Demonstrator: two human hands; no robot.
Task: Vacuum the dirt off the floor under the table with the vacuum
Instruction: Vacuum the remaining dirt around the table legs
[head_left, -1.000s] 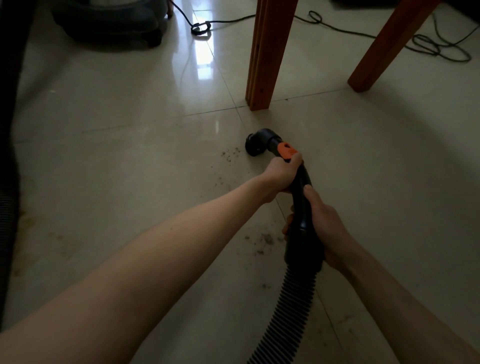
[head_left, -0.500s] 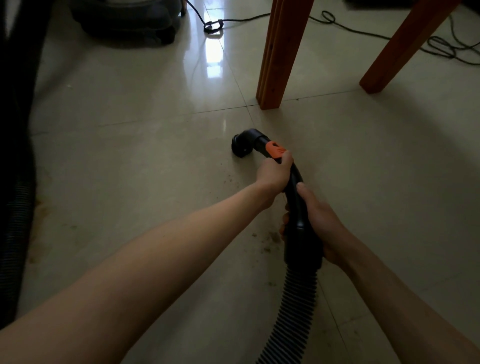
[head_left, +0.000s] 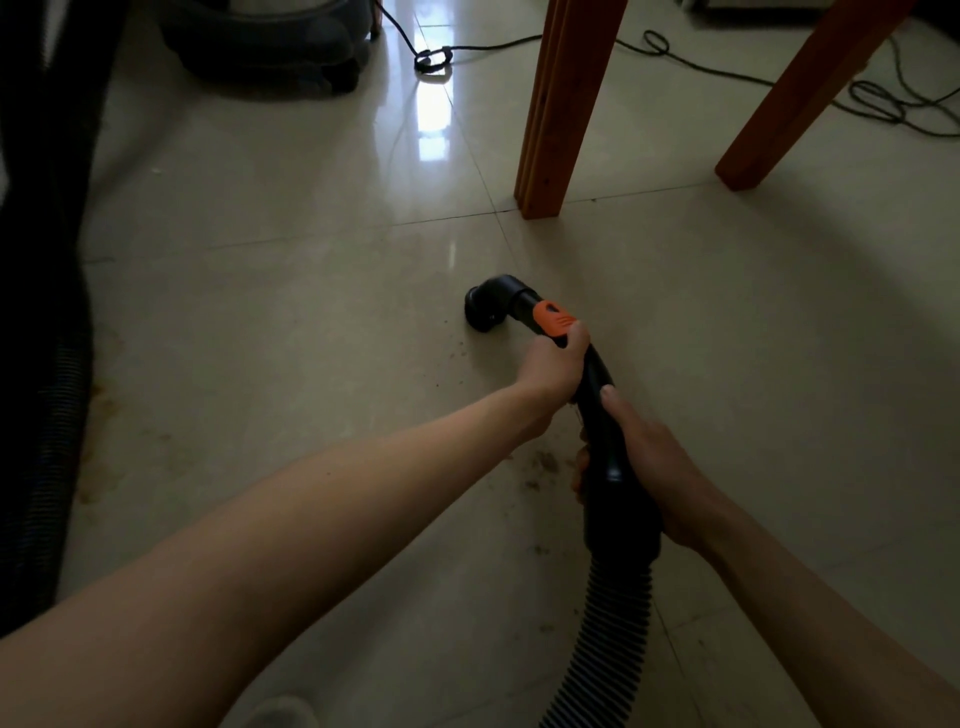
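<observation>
Both hands on the black vacuum wand (head_left: 597, 395), as half a second and a second ago. Left hand (head_left: 553, 366) wrapped round the upper part, fingers curled just below the orange slider (head_left: 553, 318); right hand (head_left: 652, 467) clasping the thicker handle section lower down, thumb laid along the top, fingertips curled underneath on the near side. Grips unchanged across all three moments.

Elbow nozzle (head_left: 491, 304) turned down toward the pale tiled floor (head_left: 260, 312), short of the nearer wooden table leg (head_left: 558, 104); whether touching the tile, cannot tell. Compared with a second ago, nozzle shifted leftward, off the scatter of specks seen then beside it; now only a few dark crumbs (head_left: 460, 353) just nearer than the nozzle. Larger patch of dirt (head_left: 543, 465) remaining under the wand, between the two wrists, much as before.

Ribbed hose (head_left: 608, 634) running from the handle to the bottom edge. Second table leg (head_left: 810, 88) farther right. Dark canister body (head_left: 270, 47) at top left, more of it in view than before, with a power cord (head_left: 519, 44) trailing right across the tiles behind the legs. More ribbed hose (head_left: 47, 364) down the left edge, beside brownish stains (head_left: 101, 415) on the tile.
</observation>
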